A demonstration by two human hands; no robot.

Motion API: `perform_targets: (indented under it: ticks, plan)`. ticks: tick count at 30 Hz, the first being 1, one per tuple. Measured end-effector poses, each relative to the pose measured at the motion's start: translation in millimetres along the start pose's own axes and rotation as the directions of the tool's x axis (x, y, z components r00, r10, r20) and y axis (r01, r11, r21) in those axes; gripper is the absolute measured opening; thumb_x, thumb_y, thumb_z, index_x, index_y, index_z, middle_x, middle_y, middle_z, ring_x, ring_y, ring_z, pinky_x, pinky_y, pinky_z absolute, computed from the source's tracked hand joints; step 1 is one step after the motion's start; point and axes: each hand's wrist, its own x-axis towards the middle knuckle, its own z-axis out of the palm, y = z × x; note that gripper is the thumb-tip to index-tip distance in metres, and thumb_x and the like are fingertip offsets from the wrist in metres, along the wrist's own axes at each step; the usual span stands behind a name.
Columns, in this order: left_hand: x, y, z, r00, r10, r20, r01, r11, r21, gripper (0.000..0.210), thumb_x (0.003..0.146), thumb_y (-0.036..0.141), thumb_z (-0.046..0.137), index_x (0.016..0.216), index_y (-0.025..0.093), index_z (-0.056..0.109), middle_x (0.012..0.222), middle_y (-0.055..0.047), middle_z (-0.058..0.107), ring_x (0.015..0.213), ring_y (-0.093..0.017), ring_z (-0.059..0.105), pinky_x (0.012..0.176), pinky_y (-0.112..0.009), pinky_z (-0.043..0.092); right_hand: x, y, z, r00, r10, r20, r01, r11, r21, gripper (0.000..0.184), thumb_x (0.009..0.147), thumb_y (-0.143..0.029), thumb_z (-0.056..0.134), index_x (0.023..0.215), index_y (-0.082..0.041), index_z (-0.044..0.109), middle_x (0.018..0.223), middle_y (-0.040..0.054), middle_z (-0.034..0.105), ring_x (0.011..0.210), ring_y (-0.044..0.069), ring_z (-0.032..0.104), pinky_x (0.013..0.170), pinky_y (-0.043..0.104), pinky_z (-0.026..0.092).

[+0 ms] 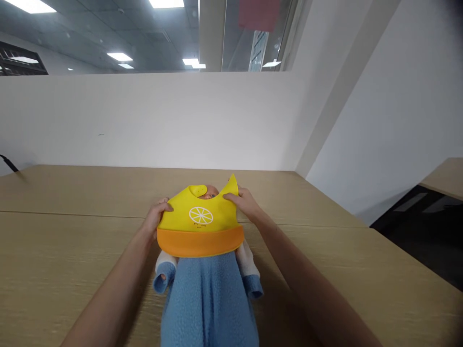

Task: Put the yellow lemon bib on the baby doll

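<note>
A yellow baby bib (181,207) with an orange pocket (200,243) along its bottom and a white citrus-slice print is spread over a baby doll (210,289). My left hand (159,212) grips the bib's left edge, thumb in front. On the other side, my right hand (242,200) pinches it near the upper right, below the raised neck strap. The left strap end curls over at the neck opening. Through that opening part of the doll's head (211,192) shows; the rest is hidden. The doll wears a blue fleece outfit with white sleeves and blue cuffs.
The doll lies on a wooden table (90,255) with a seam running across it. A white wall (162,120) stands behind, with glass panes above. A black cable (9,164) is at the far left; a dark cabinet (419,231) is at the right.
</note>
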Motion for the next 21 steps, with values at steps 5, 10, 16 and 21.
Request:
perform_targets:
  ticks: [5, 10, 16, 21]
  plan:
    - [-1, -1, 1.1, 0.999, -0.004, -0.034, 0.002, 0.998, -0.068, 0.020, 0.046, 0.012, 0.052, 0.065, 0.018, 0.050, 0.058, 0.004, 0.053, 0.047, -0.012, 0.050, 0.043, -0.022, 0.038, 0, -2, 1, 0.992, 0.105, 0.064, -0.107, 0.994, 0.026, 0.021, 0.065, -0.029, 0.056, 0.072, -0.012, 0.066, 0.074, 0.0030, 0.064, 0.069, 0.015, 0.056, 0.063, 0.024, 0.041]
    - [-5, 1, 4.0, 0.998, -0.063, -0.026, 0.058, 0.985, -0.164, 0.024, 0.046, 0.011, 0.051, 0.069, 0.016, 0.055, 0.059, 0.003, 0.057, 0.049, -0.012, 0.052, 0.046, -0.023, 0.042, -3, -5, 4, 0.986, 0.145, 0.087, -0.146, 0.989, 0.010, 0.020, 0.065, -0.030, 0.055, 0.070, -0.013, 0.064, 0.070, 0.0015, 0.062, 0.066, 0.014, 0.054, 0.057, 0.022, 0.038]
    - [-8, -4, 3.5, 0.981, -0.195, 0.018, 0.194, 0.955, -0.225, 0.029, 0.046, 0.013, 0.050, 0.074, 0.014, 0.060, 0.070, -0.004, 0.068, 0.057, -0.020, 0.062, 0.052, -0.031, 0.051, -3, -7, 6, 0.984, 0.160, 0.084, -0.159, 0.987, -0.017, 0.022, 0.064, -0.028, 0.053, 0.075, -0.014, 0.065, 0.077, 0.0022, 0.065, 0.072, 0.016, 0.057, 0.062, 0.023, 0.041]
    - [-5, -15, 0.1, 0.954, -0.298, -0.012, 0.287, 0.928, -0.236, 0.031, 0.049, 0.015, 0.051, 0.078, 0.013, 0.063, 0.069, -0.007, 0.070, 0.059, -0.023, 0.064, 0.054, -0.034, 0.052, -3, -4, 9, 0.980, 0.201, 0.010, -0.200, 0.978, -0.051, 0.020, 0.066, -0.029, 0.051, 0.070, -0.013, 0.063, 0.069, 0.0018, 0.062, 0.066, 0.015, 0.055, 0.053, 0.022, 0.037]
